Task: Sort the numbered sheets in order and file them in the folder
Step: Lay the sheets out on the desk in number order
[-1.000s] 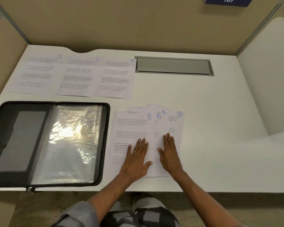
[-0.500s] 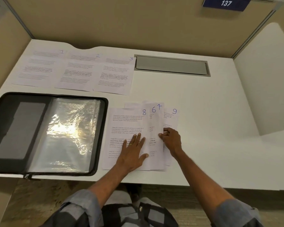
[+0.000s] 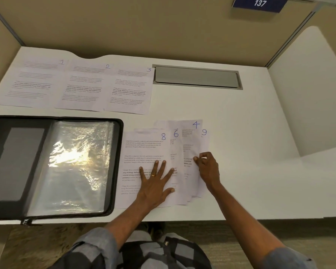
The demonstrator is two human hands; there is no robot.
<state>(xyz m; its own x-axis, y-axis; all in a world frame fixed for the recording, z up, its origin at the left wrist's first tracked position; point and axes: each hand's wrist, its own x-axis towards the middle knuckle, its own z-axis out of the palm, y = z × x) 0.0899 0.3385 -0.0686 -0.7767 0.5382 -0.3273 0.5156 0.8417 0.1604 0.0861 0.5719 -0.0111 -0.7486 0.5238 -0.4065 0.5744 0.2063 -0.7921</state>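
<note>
Sheet 4 (image 3: 190, 144) has slid up out of the fan since half a second ago, and its numeral now stands clear above those of sheet 6 (image 3: 176, 150) and sheet 9 (image 3: 204, 141). The right hand (image 3: 209, 168) pinches its right edge. The left hand (image 3: 155, 181) lies flat with fingers spread, pressing sheet 8 (image 3: 144, 148) and sheet 6 to the surface (image 3: 241, 133). To do this well, hold that press firm so the others don't drag, draw 4 free low and flat, then lay it just right of sheet 3 (image 3: 130, 90), after sheet 1 (image 3: 33, 82) and sheet 2 (image 3: 85, 88). The folder (image 3: 117, 162) lies open at left, its clear sleeve showing. The numerals are handwritten in blue, the printed text is too small to read, and a plate (image 3: 259, 3) on the partition reads 137.
</note>
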